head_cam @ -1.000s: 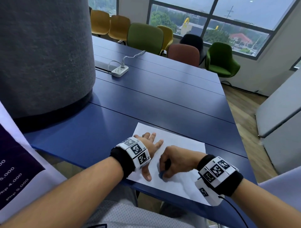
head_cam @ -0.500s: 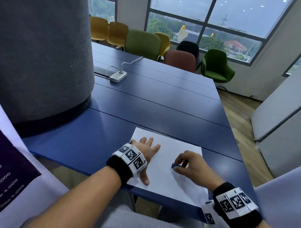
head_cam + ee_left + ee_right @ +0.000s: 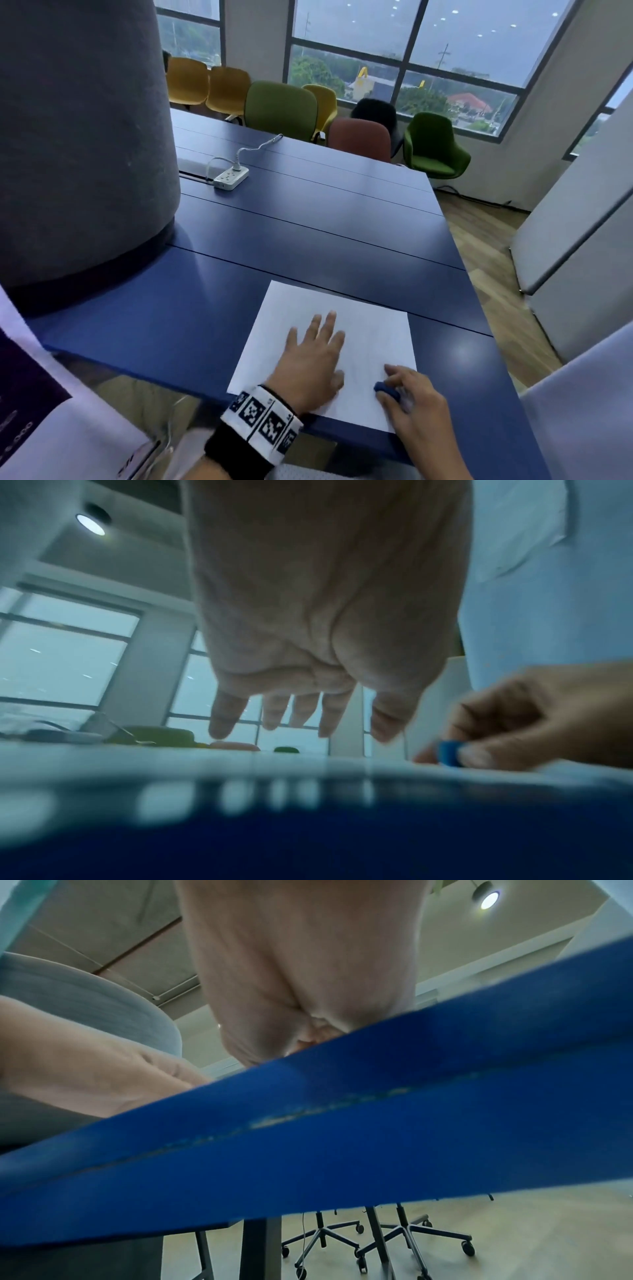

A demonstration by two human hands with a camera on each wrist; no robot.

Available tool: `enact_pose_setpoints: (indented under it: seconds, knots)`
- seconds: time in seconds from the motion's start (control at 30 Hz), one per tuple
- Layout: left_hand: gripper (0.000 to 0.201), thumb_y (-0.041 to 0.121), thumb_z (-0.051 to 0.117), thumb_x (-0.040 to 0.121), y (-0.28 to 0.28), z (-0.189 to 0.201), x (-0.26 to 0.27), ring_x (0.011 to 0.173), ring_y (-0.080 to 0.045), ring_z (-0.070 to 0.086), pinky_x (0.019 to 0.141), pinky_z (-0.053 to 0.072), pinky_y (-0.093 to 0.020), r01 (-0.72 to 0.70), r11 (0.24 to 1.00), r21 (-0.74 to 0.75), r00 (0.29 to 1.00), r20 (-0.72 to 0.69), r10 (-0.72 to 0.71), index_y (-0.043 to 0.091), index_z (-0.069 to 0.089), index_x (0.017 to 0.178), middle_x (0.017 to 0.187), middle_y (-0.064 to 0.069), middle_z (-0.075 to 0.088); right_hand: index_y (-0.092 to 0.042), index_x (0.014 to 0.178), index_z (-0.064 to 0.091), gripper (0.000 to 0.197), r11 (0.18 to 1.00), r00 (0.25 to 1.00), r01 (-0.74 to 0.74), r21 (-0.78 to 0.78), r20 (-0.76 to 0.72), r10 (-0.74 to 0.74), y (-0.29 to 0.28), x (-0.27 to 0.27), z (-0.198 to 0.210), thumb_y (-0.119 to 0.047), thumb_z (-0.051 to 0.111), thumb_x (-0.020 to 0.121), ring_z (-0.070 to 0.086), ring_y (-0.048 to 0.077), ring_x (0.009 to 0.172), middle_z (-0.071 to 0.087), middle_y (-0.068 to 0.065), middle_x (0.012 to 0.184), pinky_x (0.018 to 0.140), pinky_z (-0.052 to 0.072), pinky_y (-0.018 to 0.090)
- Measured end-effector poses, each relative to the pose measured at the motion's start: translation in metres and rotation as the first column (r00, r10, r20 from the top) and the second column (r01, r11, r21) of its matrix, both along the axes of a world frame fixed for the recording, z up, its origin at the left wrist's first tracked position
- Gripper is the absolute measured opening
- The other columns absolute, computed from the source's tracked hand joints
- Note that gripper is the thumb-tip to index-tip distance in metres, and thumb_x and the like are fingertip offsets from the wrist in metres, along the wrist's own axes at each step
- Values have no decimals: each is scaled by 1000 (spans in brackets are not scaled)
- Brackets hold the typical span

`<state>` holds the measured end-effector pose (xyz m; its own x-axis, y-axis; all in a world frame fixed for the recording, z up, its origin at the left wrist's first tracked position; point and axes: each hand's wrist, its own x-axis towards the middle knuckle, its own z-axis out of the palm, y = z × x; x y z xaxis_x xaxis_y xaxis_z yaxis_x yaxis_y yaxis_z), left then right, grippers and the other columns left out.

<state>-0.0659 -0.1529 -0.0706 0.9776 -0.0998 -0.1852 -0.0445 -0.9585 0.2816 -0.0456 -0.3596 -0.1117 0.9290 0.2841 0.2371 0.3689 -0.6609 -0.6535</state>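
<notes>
The blue bench [image 3: 308, 240] in a meeting room carried a sheet of paper [image 3: 370, 318] at its near edge. The left hand [image 3: 308, 370] lay flat on it with fingers spread, probably to pin it down. The right hand [image 3: 421, 411] pinched a small blue eraser [image 3: 385, 390] against the sheet's near right corner.

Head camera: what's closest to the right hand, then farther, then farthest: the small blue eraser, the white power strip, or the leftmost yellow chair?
1. Small blue eraser: pinched in the right hand.
2. White power strip: left, midway up the blue table.
3. Leftmost yellow chair: beyond the table's far end.
</notes>
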Motion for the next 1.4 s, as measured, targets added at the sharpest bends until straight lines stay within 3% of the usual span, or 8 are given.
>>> enact_pose_setpoints:
  seconds: [0.13, 0.23, 0.4, 0.57, 0.67, 0.77, 1.1, 1.4]
  knots:
    - [69, 53, -3, 100, -45, -31, -4, 150, -32, 9, 111, 7, -71, 127, 991, 52, 991, 25, -128, 25, 32, 153, 163, 0, 11, -47, 82, 63, 47, 995, 1000, 18, 97, -24, -16, -1, 1, -8, -7, 84, 68, 65, 6, 103, 59, -32, 113, 90, 55, 35]
    - [89, 68, -22, 77, -47, -42, 1, 145, -25, -28, 108, -23, -63, 174, 982, 68, 984, 16, -175, 33, -5, 156, 160, 8, -23, -53, 84, 62, 51, 995, 999, 24, 100, -39, -20, -2, 1, -10, -9, 84, 69, 64, 2, 104, 62, -28, 106, 91, 54, 26]
    - [113, 70, -46, 52, 9, -35, -1, 139, -15, -33, 107, -26, -56, -119, 986, 114, 993, 6, 119, 31, -15, 154, 159, 9, -26, -43, 88, 61, 40, 981, 996, 36, 188, -85, -21, -1, -3, -10, -12, 82, 73, 61, 5, 113, 61, -25, 110, 96, 48, 19]
    - [82, 64, -10, 92, 57, -17, -3, 144, -26, -31, 111, -17, -60, -445, 882, 156, 879, -110, 463, 7, -19, 151, 158, -10, -30, -39, 88, 62, 38, 977, 994, 37, 211, -105, -15, -1, -4, -11, -10, 81, 73, 59, 6, 115, 61, -26, 109, 98, 47, 21]
    - [97, 70, -38, 64, 11, -25, -10, 136, -24, -42, 111, -24, -57, -144, 982, 122, 989, -7, 145, 19, -28, 146, 151, -5, -40, -31, 77, 66, 29, 976, 994, 51, 213, -108, -28, 0, -2, -12, -7, 82, 72, 61, 10, 114, 62, -24, 106, 92, 41, 2]
    - [83, 70, -17, 83, -34, -37, -20, 146, -25, -24, 111, -24, -56, 159, 978, 136, 987, 16, -163, 34, -3, 156, 162, 1, -19, -39, 87, 64, 39, 975, 995, 51, 217, -98, -30, -1, -1, -14, -10, 83, 71, 60, 6, 113, 64, -21, 108, 92, 41, 2]
    - [87, 64, 5, 96, 47, -6, -10, 146, -30, -27, 117, -13, -53, -497, 856, 142, 827, -220, 517, -1, -22, 148, 156, -17, -31, -30, 79, 64, 23, 980, 993, 43, 196, -119, -20, -1, -4, -12, -14, 81, 74, 55, 2, 118, 63, -25, 110, 102, 46, 26]
    - [79, 65, 12, 98, -16, 0, 40, 146, -22, -27, 117, -14, -52, 128, 965, 231, 980, -180, -87, 16, -14, 154, 159, -5, -28, -28, 68, 65, 24, 986, 990, 77, 145, -125, -59, 1, -2, -7, -13, 83, 71, 58, 5, 116, 61, -31, 102, 92, 42, 14]
